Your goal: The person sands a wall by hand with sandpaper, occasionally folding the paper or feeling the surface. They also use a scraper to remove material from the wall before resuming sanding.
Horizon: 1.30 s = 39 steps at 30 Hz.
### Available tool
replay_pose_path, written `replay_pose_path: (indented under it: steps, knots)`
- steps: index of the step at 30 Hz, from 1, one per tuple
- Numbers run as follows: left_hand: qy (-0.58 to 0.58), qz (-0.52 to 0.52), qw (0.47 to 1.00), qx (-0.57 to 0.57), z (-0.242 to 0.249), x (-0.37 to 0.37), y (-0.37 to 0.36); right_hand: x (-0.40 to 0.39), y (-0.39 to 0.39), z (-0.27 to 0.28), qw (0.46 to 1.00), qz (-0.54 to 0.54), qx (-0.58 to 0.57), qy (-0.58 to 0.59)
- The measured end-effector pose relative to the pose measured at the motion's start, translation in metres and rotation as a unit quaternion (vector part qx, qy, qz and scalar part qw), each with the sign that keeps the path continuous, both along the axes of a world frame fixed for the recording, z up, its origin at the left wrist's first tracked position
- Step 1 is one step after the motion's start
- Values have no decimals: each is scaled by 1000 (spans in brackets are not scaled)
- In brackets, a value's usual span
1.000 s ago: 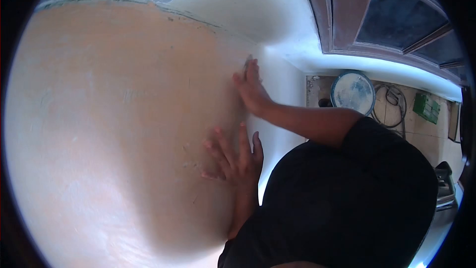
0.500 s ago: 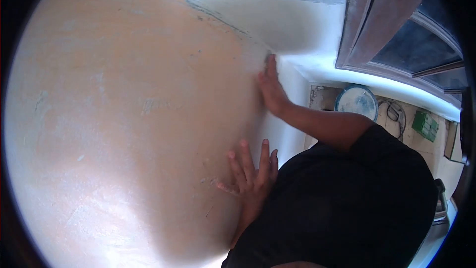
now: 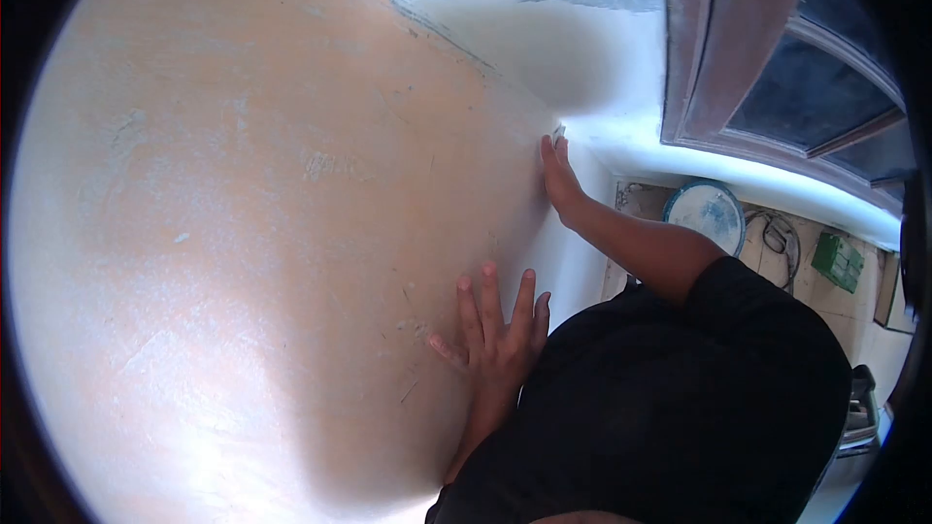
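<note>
My left hand [image 3: 502, 344] lies palm-down on the peach-and-white plastered wall [image 3: 320, 233], its fingers spread and nothing in it. Farther up, my right hand [image 3: 561, 180] presses at the corner where this wall meets the white wall section [image 3: 544, 49]. The fingers of my right hand are close together, and a small greyish piece [image 3: 559, 132] shows at their tips. Most of that piece is hidden, so I cannot make out what it is. Rough patches and scratches mark the plaster near my left hand.
A brown-framed window [image 3: 743, 39] is at the upper right. On the tiled floor below stand a round bucket [image 3: 704, 218] with whitish contents, a coiled grey cable or hose [image 3: 780, 238] and a green box [image 3: 837, 262]. My black shirt [image 3: 670, 408] fills the lower right.
My right hand has shifted right and slightly down in view, along the corner. My left hand stays spread on the wall. The whole view has shifted slightly.
</note>
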<state>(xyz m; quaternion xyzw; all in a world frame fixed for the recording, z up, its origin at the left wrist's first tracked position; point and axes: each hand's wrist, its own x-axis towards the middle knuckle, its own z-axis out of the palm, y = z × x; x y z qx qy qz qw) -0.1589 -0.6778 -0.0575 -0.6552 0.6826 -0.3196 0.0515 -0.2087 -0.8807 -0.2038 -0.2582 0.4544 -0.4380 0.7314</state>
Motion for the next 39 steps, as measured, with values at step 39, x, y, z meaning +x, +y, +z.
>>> replay_pose_path:
  steps: [39]
  knots:
    - [206, -103, 878, -420, 81, 35, 253, 13, 137, 169, 863, -90, -479, 137]
